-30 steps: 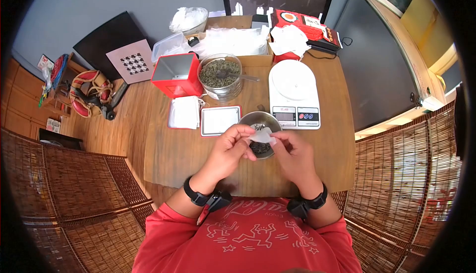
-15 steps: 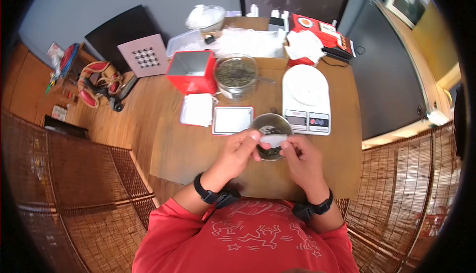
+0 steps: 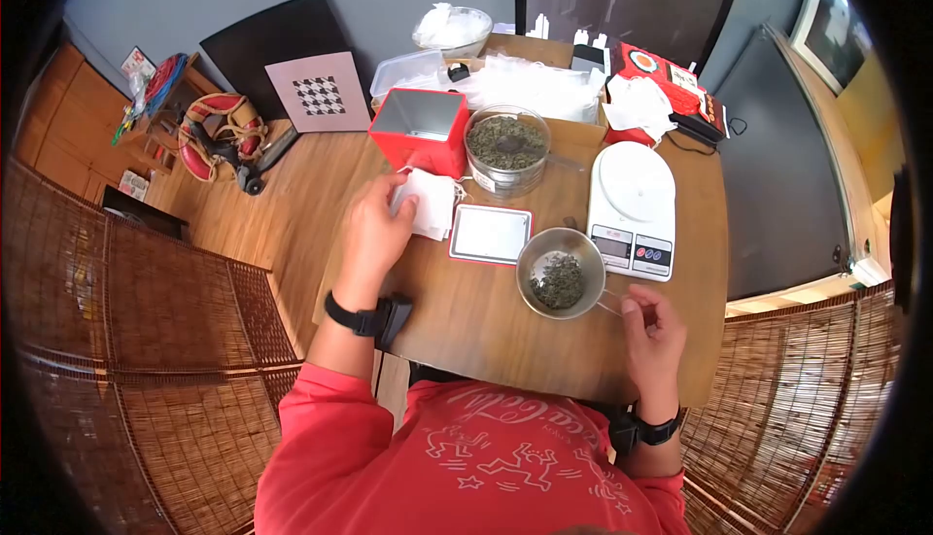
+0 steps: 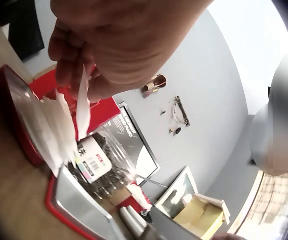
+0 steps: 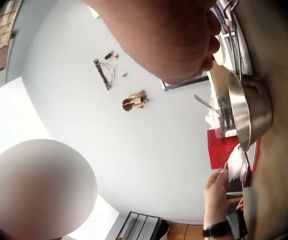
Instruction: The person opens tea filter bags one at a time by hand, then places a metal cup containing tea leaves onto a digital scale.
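My left hand (image 3: 381,219) is over a stack of white tea bags (image 3: 428,207) on a red-rimmed tray. In the left wrist view, its thumb and fingers pinch one flat white tea bag (image 4: 84,107) standing up from the stack. My right hand (image 3: 656,341) has loosely curled fingers beside the wire handle (image 3: 612,300) of a steel cup. In the right wrist view, the fingers appear apart from that handle. The steel cup (image 3: 530,282) stands on the table with dark dried tea leaves (image 3: 562,282) in it.
A second red-rimmed tray (image 3: 491,234) lies left of the cup. Behind are a red tin (image 3: 418,137) and a clear jar (image 3: 505,182) of leaves with a spoon. A white kitchen scale (image 3: 632,214) stands right, with a box of white bags (image 3: 530,93) at the back.
Both hands were together over the steel cup with a white tea bag between them. The left has moved left to the stack, the right toward the cup's handle. The view has shifted.
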`<state>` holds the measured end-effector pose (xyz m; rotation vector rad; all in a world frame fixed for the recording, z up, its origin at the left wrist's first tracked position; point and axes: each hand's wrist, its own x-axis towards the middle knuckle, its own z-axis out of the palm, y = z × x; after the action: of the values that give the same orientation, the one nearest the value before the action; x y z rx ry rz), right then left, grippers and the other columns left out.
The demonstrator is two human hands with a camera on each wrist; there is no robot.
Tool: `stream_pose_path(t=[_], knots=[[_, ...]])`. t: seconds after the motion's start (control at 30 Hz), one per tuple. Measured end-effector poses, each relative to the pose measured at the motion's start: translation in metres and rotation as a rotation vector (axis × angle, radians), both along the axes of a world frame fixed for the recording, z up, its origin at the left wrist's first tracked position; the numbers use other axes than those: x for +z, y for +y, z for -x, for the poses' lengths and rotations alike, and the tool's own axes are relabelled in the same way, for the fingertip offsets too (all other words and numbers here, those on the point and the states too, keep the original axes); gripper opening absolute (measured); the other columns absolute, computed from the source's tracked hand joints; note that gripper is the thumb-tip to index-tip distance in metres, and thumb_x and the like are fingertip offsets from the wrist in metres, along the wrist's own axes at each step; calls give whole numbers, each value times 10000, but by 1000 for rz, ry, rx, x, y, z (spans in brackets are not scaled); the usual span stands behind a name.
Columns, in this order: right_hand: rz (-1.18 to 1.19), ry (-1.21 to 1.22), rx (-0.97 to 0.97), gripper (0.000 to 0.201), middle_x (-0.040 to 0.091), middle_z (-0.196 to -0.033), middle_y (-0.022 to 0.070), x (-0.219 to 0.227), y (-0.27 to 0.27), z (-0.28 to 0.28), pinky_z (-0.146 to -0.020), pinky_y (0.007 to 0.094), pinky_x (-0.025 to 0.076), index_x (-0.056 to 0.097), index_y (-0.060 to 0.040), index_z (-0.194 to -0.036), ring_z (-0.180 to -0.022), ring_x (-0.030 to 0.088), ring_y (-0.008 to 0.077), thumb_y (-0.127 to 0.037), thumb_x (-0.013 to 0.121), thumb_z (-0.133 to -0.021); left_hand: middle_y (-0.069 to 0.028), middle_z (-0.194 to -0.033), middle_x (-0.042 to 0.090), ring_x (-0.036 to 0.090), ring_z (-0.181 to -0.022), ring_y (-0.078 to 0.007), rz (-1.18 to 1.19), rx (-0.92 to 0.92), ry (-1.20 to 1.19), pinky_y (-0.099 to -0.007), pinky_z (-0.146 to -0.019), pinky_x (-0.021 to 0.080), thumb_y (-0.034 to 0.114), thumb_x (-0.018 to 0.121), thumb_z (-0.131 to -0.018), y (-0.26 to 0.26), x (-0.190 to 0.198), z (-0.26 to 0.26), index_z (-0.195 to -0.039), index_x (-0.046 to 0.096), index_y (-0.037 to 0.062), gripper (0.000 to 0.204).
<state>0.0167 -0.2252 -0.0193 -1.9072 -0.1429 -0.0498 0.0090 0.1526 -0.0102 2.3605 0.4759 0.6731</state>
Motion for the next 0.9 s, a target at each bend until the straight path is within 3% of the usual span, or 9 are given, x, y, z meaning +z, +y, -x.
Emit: stream_pose_path(t=[0.03, 0.1, 0.17, 0.23, 0.3, 0.37, 0.5, 0.6, 0.9], knots=[[5, -2, -9, 207, 717, -935, 79, 2, -4, -2, -699, 269, 526, 684, -20, -1110, -770, 649, 126, -75, 705, -911, -164, -1076, 695, 666, -1005, -323, -273, -22, -80, -388, -874, 519, 147, 698, -864, -2, 1, 1, -1096, 657, 23, 266], [423, -351, 46, 275, 718, -965, 106, 9, -12, -8, -713, 323, 539, 687, -39, -1125, -783, 668, 206, -100, 744, -862, -175, -1166, 665, 622, -1112, -361, -194, -29, -105, -406, -948, 489, 97, 692, -847, -15, 0, 11, -1114, 643, 20, 282], [505, -396, 62, 302, 714, -971, 112, 13, -17, -12, -712, 348, 537, 689, -45, -1123, -790, 668, 239, -118, 761, -839, -130, -1190, 656, 631, -1056, -257, -25, -71, -228, -333, -883, 500, 35, 675, -877, -30, -6, 22, -1095, 659, 24, 218], [587, -444, 86, 328, 709, -978, 119, 16, -20, -13, -712, 373, 535, 690, -51, -1121, -797, 668, 271, -137, 778, -817, -65, -1056, 688, 624, -912, -129, 305, -146, -116, -273, -815, 500, 28, 668, -904, -56, -5, 39, -1091, 649, 3, 189], [497, -21, 126, 309, 707, -920, 103, 11, -19, -8, -686, 344, 525, 687, -47, -1105, -756, 656, 229, -154, 775, -829, -41, -973, 697, 623, -821, -96, 660, -286, 45, -251, -770, 507, 24, 642, -939, -67, -22, 56, -1071, 647, -5, 135], [403, 91, 167, 291, 694, -873, 72, 5, -16, -8, -667, 312, 510, 685, -42, -1103, -727, 633, 182, -154, 764, -846, -41, -947, 697, 625, -782, -86, 993, -403, 98, -237, -737, 512, 15, 614, -964, -80, -30, 66, -1064, 645, 2, 105], [87, 471, 349, 208, 621, -767, -33, -14, -21, -12, -595, 218, 430, 679, -33, -1064, -654, 527, 47, -144, 726, -895, -53, -954, 695, 633, -789, -86, 1113, -546, 370, -235, -720, 518, 5, 615, -965, -89, -41, 81, -1094, 631, 6, 130], [-48, 623, 368, 140, 575, -763, -67, 14, -18, -12, -566, 194, 376, 665, -39, -1009, -639, 478, 16, -125, 710, -908, -50, -947, 690, 636, -796, -87, 1046, -603, 359, -233, -716, 520, 23, 616, -972, -94, -50, 87, -1106, 627, 5, 136], [-36, 365, 357, 82, 567, -730, -59, 105, 29, -45, -551, 207, 384, 645, -44, -987, -609, 476, 19, -111, 630, -942, -46, -953, 687, 641, -797, -87, 1133, -657, 323, -233, -717, 518, 45, 618, -981, -89, -53, 85, -1139, 614, 2, 164]])
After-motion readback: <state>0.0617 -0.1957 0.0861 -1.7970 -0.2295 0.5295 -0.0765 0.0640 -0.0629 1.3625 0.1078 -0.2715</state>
